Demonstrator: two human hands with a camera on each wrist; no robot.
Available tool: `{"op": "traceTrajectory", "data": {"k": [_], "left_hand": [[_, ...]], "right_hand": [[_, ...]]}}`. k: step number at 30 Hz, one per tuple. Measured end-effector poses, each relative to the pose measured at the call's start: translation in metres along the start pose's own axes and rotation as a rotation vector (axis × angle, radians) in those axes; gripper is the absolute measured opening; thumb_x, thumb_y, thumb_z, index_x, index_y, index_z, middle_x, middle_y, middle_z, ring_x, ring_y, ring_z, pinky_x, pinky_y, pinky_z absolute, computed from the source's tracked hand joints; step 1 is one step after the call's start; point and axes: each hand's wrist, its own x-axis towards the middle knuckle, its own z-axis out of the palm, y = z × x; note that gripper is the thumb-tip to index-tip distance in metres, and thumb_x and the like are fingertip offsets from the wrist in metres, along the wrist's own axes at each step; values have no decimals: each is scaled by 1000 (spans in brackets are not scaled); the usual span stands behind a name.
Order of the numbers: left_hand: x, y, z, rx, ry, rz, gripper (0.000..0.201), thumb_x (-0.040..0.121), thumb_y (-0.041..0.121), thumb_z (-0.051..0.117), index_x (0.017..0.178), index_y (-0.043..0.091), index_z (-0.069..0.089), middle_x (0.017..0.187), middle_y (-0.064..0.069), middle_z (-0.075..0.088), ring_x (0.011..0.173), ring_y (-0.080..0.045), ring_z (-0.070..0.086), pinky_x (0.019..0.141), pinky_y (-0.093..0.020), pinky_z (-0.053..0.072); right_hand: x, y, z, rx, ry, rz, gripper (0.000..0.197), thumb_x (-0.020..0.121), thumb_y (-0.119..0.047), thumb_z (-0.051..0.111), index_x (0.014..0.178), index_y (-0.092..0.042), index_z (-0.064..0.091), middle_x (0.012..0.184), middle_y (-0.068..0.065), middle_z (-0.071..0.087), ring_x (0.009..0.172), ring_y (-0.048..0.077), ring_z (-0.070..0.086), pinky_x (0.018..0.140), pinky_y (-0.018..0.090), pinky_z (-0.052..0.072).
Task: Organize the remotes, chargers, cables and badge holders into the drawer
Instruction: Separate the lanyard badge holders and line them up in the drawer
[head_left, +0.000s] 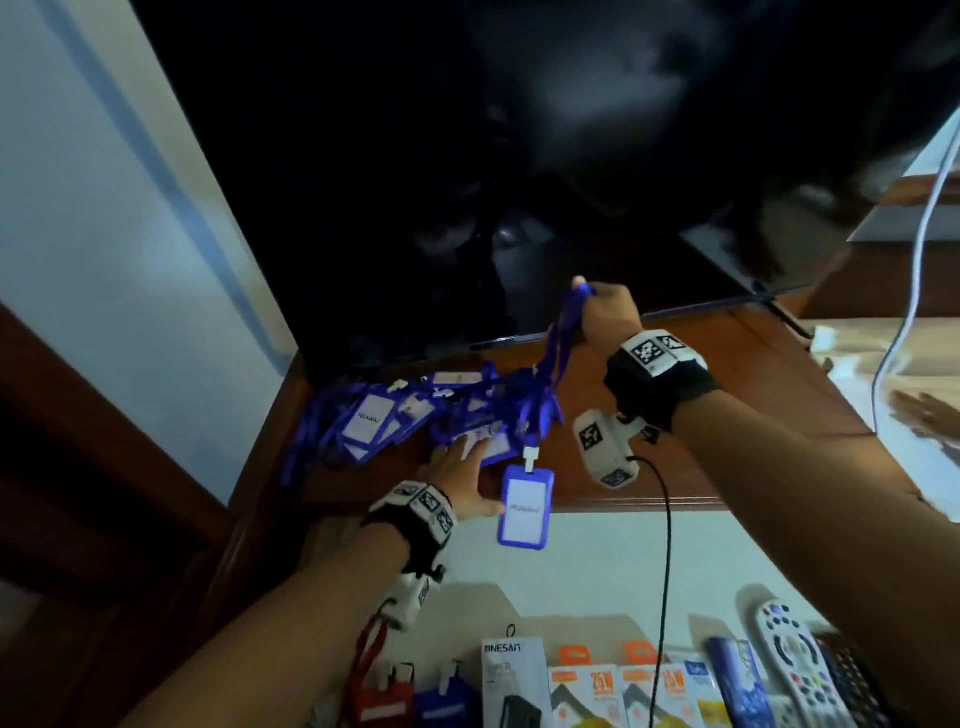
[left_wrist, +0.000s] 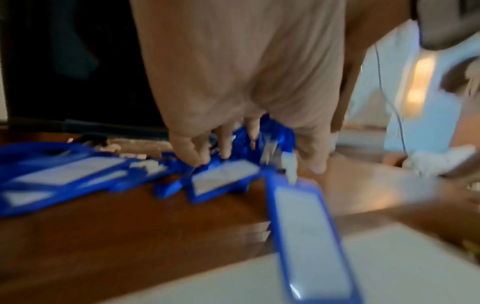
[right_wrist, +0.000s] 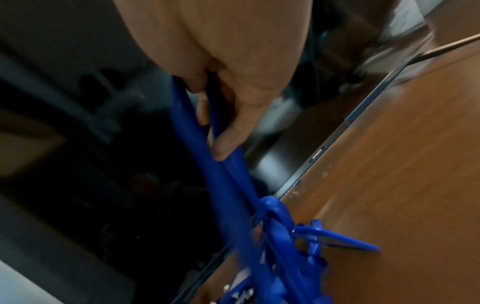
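Note:
A tangled pile of blue badge holders (head_left: 371, 422) with lanyards lies on the brown wooden cabinet top (head_left: 727, 415), in front of the TV. My left hand (head_left: 460, 470) presses flat on the pile's near side, fingers straight (left_wrist: 225, 147), touching one holder (left_wrist: 223, 179). My right hand (head_left: 605, 307) is raised above the pile and grips a blue lanyard (right_wrist: 228, 172) in a fist. From that lanyard one blue badge holder (head_left: 525, 506) hangs over the cabinet's front edge, beside my left thumb; it shows blurred in the left wrist view (left_wrist: 309, 236).
A big dark TV (head_left: 467, 156) stands right behind the pile. Below lies the open white drawer (head_left: 571, 566) with boxed chargers (head_left: 589, 693), remotes (head_left: 792, 662) and red and blue badge holders (head_left: 387, 701) along its near side. A white cable (head_left: 914, 260) hangs at right.

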Motion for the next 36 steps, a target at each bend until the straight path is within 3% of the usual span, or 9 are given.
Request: {"op": "traceTrajectory", "data": {"k": [2,6,11,15,18,23,26,29,36], "left_hand": [[1,-7,19,77,36,-34,86,75,52,68,143,47,15,157,7,1,140,-34,14,107,-50,29],[9,-7,19,133,46,-29,76,81,55,62,141,51,16,158,7,0,140,-35,13,107,-51,28],[25,-19,2,137,55,-56,73,85,68,41,145,47,6,160,6,-1,143,-33,12,111,-52,20],[26,-17,-16,52,177,-135,72,88,55,51,146,22,25,155,-7,20,140,-33,24,109,-49,27],[28,2,-41,-334,457,58,58,86,44,62,133,16,45,137,-6,42,124,-25,45,100,-37,41],[34,57,-98,-747,546,307,62,74,34,78,127,15,53,125,-1,49,107,-13,56,95,-26,45],[43,66,-117,-584,532,258,43,80,33,72,117,14,62,112,-8,67,101,-22,63,84,-24,47],[52,58,-134,-387,618,217,30,84,33,67,102,10,70,98,-15,71,96,-32,64,79,-31,47],[67,42,-186,-384,689,240,12,79,21,74,84,10,76,83,-6,74,81,-17,67,77,-23,49]], "right_hand": [[-9,-10,-9,67,-5,37,43,97,-35,46,63,-14,61,69,16,65,67,30,65,65,37,52],[-21,-25,-21,327,-48,81,49,102,-27,38,65,2,52,51,15,55,34,19,55,37,22,46],[-20,-43,-29,418,-105,-43,53,102,-31,34,65,1,53,64,21,58,56,32,59,53,30,55],[-21,-61,-28,456,-145,-118,40,98,-12,37,65,3,53,56,22,55,49,29,55,50,27,50],[-19,-73,-21,494,-191,-127,40,89,2,35,55,3,54,45,15,54,43,27,54,48,28,48],[-21,-87,-7,525,-297,-171,59,102,-30,30,58,-3,58,61,16,58,56,27,58,53,25,50],[-18,-94,-12,559,-272,-230,57,103,-31,26,65,-1,56,68,18,58,59,24,59,53,22,50],[-1,-91,-23,685,-154,-193,57,103,-30,26,64,0,56,56,13,60,51,22,58,50,23,49],[18,-30,-47,498,-52,-31,47,102,-20,30,66,-2,56,42,2,59,38,16,57,51,27,38]]}}
